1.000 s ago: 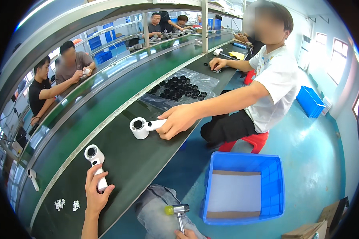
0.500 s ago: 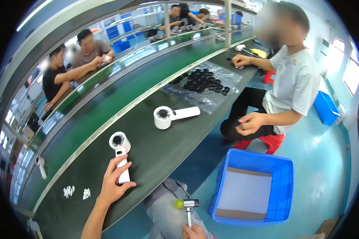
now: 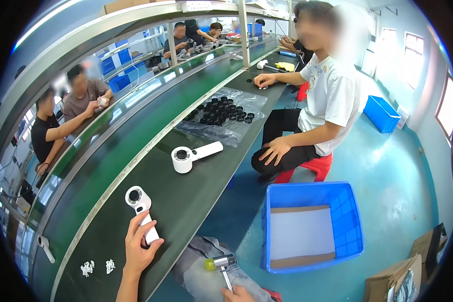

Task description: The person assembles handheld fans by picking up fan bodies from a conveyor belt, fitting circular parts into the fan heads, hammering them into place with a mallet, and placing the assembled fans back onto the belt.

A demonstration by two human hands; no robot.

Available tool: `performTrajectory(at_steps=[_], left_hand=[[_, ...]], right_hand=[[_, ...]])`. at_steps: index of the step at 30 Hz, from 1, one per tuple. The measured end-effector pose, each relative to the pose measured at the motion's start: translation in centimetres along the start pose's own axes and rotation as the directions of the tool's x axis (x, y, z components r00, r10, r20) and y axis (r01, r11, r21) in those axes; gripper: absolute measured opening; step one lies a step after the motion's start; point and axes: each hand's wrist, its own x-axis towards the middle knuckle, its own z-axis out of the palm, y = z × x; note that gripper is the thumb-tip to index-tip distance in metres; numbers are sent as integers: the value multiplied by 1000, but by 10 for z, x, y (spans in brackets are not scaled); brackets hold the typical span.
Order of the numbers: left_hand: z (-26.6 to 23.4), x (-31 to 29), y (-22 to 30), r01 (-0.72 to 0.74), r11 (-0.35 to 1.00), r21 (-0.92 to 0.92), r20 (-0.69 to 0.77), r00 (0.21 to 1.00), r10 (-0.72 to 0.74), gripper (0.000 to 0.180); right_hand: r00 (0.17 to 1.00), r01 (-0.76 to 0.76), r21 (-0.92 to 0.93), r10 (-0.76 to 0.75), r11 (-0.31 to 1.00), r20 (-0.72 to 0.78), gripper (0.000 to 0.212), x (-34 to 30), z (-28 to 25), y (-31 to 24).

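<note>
My left hand (image 3: pixel 140 247) is closed around the handle of a white handheld fan (image 3: pixel 149 232), which lies on the dark green bench (image 3: pixel 181 216). The fan's round head has a black centre and points away from me. Low over my lap, my right hand (image 3: pixel 240 294) grips the metal shaft of a small mallet (image 3: pixel 220 262) with a yellow face and a dark one. Farther along the bench rests a second white handheld fan (image 3: pixel 182 160), untouched. Two little piles of small white parts (image 3: pixel 87 269) lie left of my left hand.
Black round parts (image 3: pixel 221 110) are spread on a plastic sheet (image 3: pixel 236 132) farther up the bench. A co-worker (image 3: pixel 327 100) sits on a red stool at right. A blue bin (image 3: pixel 267 226) stands on the floor. Another white fan (image 3: pixel 46 248) lies on the conveyor, with people beyond.
My view has swung right, shifting the scene leftward. The co-worker's near hand has lowered onto their thigh. My left hand still holds the fan, my right the mallet.
</note>
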Motion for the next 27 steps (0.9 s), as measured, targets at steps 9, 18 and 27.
performTrajectory(at_steps=[9, 18, 27], left_hand=[[0, 0, -5, -187, 974, 128, -10, 982, 190, 38], [-2, -4, -1, -112, 973, 201, 27, 994, 109, 39], [2, -5, -8, -219, 963, 158, 13, 976, 219, 20]], right_hand=[[999, -33, -39, 34, 999, 10, 32, -4, 14, -6], [998, -40, -83, 36, 996, -52, 31, 1, 14, -1], [996, -89, 16, 90, 996, -15, 28, 5, 6, -3]])
